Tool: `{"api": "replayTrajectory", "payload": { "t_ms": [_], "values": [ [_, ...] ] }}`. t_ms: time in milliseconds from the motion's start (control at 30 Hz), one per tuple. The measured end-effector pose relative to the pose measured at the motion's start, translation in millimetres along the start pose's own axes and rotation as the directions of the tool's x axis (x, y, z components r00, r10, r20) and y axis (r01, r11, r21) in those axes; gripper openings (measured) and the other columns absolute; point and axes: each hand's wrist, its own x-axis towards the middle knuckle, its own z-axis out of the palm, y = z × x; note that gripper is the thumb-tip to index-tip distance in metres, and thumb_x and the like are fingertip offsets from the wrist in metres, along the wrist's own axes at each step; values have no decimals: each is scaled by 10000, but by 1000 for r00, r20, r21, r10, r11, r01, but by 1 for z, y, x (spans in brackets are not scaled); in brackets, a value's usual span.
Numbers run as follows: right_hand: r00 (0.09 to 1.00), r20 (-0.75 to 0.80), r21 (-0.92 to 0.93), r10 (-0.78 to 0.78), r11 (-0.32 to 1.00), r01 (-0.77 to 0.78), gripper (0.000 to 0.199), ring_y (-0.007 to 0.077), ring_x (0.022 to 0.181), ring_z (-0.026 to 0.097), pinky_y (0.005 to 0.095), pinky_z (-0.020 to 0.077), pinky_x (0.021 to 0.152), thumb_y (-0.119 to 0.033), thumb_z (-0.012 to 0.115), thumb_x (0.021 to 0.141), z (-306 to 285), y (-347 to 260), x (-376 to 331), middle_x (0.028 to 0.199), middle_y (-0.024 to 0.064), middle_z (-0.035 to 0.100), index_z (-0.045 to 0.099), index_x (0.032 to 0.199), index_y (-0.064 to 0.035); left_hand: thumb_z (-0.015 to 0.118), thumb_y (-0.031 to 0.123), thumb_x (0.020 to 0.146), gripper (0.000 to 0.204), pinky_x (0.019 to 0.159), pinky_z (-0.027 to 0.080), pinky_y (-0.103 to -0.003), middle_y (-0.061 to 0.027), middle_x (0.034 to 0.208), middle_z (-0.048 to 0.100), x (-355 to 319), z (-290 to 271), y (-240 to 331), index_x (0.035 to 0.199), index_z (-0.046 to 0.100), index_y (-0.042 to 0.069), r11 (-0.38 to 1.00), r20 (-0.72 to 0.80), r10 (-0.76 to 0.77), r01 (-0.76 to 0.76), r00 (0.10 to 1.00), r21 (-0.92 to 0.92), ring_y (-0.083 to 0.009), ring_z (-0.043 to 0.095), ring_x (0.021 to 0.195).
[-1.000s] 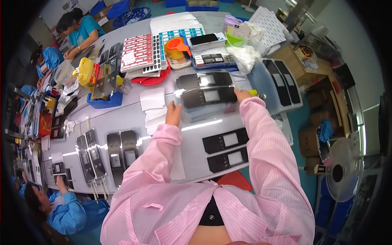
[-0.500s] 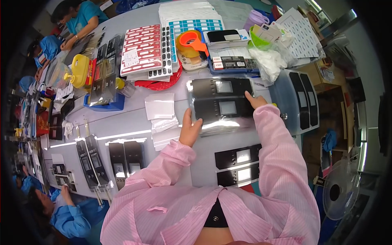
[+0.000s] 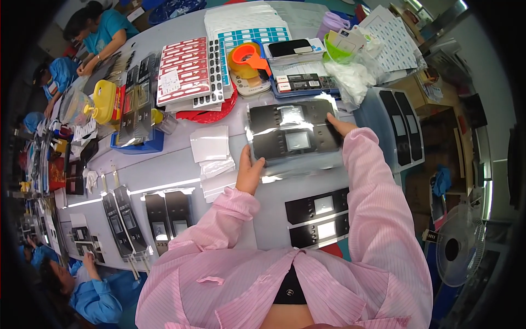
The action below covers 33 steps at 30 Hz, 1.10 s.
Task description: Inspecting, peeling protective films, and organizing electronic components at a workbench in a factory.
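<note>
White slips [image 3: 209,143] on the table [image 3: 268,216] as landmark. Sheet stack [image 3: 296,129], clear film with black panels, sits right of the slips, between your hands. Your left hand [image 3: 251,172] has its grip on the stack's left edge, low near the corner; your right hand [image 3: 342,126] grips the right edge, farther up. Tape dispenser [image 3: 247,61]: beyond the slips, rightward.

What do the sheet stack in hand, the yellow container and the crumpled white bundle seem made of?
Sheet stack: probably smooth, glossy plastic film, with clear margins and bright reflections.
Yellow container: likely moulded plastic, semi-gloss, judging by its even colour and rounded edges.
Crumpled white bundle: thin and soft, perhaps plastic or tissue; its creases leave that open.
</note>
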Motion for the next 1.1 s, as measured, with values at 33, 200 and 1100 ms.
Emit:
{"api": "replayTrajectory", "payload": {
  "t_ms": [33, 200, 1100],
  "values": [
    [996, -91, 87, -11, 996, 19, 823, 206, 1231, 544, 308, 391, 1038, -694, 565, 897, -46, 43, 15, 1366, 90, 599, 591, 1337, 2, 593, 97, 938, 712, 1151, 302, -351, -225, 1560, 293, 2, 35, 14, 1518, 211, -61, 992, 138, -34, 50, 990, -112, -290, 315, 1432],
    [998, -58, 173, -31, 984, 40, 906, 248, 1251, 549, 319, 378, 1063, -738, 562, 865, -12, 36, 21, 1375, 121, 595, 558, 1376, 11, 585, 81, 938, 710, 1150, 302, -342, -226, 1569, 284, 4, 20, 9, 1522, 208, -64, 994, 74, -41, 48, 996, -101, -279, 318, 1434],
    [802, -345, -11, -487, 857, 515, 303, 119, 769, 658, 283, 522, 726, -201, 805, 832, 57, 57, -222, 860, 65, 720, 693, 1038, -8, 661, 291, 959, 833, 1179, 258, -378, -232, 1575, 276, 39, -23, 11, 1545, 168, -36, 995, 47, -71, 74, 996, -63, -308, 310, 1450]
  ]
}}
